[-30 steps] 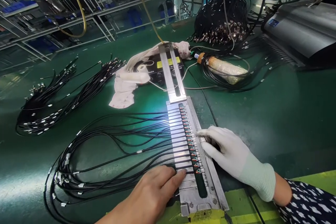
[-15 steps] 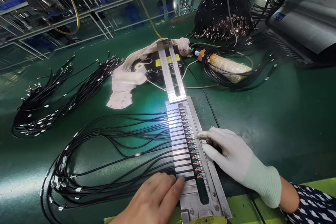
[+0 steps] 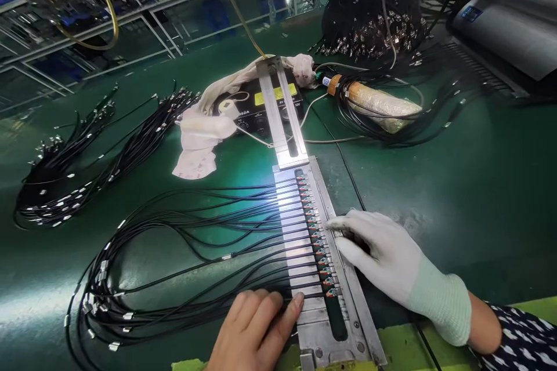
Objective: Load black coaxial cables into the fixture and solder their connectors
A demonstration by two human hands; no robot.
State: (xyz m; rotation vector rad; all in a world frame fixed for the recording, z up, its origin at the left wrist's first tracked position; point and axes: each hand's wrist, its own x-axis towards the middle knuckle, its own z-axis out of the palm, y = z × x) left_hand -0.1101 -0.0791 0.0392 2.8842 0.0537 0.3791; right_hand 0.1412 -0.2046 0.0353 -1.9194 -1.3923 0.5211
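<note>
One metal fixture point(image 3: 315, 330) lies between the hands, black cables point(image 3: 191, 308) laid across it, more than ten, too crowded to count exactly. The bare left hand point(image 3: 256, 327) is loosely curled, thumb tip by the nearest cable; any grip is hidden. The gloved right hand point(image 3: 378, 255), partly open, touches the fixture's rail with its index fingertip. Beyond it sits one cable heap point(image 3: 369, 11).

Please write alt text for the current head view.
A bare left hand has its thumb at the lowest of a row of black cables laid across a slotted metal fixture, while a white-gloved right hand rests at the fixture's right edge. Beyond, on the green table, lie more cable bundles and white cloth.
</note>
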